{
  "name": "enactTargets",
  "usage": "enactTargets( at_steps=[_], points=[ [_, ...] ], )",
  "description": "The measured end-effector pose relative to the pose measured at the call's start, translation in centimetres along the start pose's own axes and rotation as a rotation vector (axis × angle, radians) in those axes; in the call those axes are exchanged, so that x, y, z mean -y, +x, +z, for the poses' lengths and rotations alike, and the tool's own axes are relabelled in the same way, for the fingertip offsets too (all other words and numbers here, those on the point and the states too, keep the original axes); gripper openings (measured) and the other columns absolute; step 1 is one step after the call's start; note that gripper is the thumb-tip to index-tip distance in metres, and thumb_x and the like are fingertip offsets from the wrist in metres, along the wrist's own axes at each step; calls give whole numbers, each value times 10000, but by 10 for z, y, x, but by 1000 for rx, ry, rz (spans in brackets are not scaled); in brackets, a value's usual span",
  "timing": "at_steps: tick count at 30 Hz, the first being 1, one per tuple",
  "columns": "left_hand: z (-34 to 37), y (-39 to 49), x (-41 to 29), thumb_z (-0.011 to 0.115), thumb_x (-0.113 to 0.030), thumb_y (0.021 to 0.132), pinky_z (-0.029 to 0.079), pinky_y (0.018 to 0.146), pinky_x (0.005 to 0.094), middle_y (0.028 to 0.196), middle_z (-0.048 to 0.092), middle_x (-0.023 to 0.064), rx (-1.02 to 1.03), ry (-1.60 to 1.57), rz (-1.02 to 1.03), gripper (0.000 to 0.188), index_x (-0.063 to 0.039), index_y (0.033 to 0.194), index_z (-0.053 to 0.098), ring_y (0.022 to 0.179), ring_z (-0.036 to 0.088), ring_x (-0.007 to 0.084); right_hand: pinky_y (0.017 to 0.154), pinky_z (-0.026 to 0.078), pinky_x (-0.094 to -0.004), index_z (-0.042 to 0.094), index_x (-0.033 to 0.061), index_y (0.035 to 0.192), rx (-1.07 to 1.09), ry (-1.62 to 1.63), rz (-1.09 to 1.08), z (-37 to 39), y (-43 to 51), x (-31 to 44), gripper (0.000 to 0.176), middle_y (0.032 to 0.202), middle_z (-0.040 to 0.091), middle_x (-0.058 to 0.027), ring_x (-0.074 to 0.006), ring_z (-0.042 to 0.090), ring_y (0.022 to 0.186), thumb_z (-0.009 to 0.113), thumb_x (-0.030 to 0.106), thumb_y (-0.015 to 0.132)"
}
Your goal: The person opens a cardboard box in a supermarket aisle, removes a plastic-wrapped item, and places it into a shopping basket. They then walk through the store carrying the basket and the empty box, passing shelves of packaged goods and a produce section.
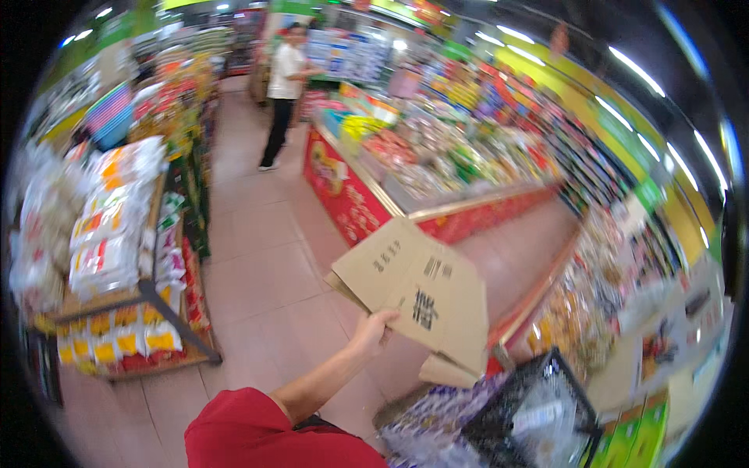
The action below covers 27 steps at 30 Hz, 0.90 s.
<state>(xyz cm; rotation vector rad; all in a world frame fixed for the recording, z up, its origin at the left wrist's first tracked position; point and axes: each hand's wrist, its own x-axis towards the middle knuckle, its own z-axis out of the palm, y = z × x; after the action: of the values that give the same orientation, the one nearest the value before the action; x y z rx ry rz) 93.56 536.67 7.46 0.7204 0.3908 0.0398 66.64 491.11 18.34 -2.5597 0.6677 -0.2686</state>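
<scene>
My left hand, at the end of a red sleeve, grips the near left edge of a flattened brown cardboard box. The thumb lies on the upper face, and the fingers are mostly hidden beneath. The folded cardboard is spread at a tilt above the tiled floor, with dark printing on its panels and a flap bent at the near end. My right hand is out of view. Close below the cardboard, at the lower right, is a black plastic crate with clear plastic in it.
Shelving with white packages stands at left. A red-sided display bin of packaged goods lies ahead, another display at right. A person in a white top stands in the aisle. Purple-and-white packages sit near the crate.
</scene>
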Motion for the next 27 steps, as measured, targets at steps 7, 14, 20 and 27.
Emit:
enactTargets(
  at_steps=[7,14,20,27],
  points=[
    [-105,1,-13,540,5,793,594,624,389,998,627,148,-170,-102,174,332,63,1117,500,811,670,272,815,441,-474,435,5,1270,158,524,-86,112,-9,105,507,1151,570,-235,-398,562,985,552,318,889],
    [-185,-24,-11,527,2,791,589,677,425,974,628,175,-366,-14,72,291,58,1076,533,850,657,298,862,413,-479,379,16,1308,143,665,-70,127,-7,115,540,1196,541,-233,-397,537,1032,539,325,895],
    [-256,-40,14,508,-9,787,588,708,468,1005,608,209,-416,-114,9,305,72,1081,516,856,650,328,901,389,-484,331,25,1341,177,736,-96,141,-2,123,571,1235,516,-231,-395,516,1072,528,331,901],
    [-269,-51,25,483,-46,815,551,798,498,1084,538,222,-445,-83,12,343,82,1130,441,973,591,348,947,360,-490,275,36,1379,169,798,-84,143,3,120,610,1280,488,-228,-394,492,1118,515,339,908]
  ],
)
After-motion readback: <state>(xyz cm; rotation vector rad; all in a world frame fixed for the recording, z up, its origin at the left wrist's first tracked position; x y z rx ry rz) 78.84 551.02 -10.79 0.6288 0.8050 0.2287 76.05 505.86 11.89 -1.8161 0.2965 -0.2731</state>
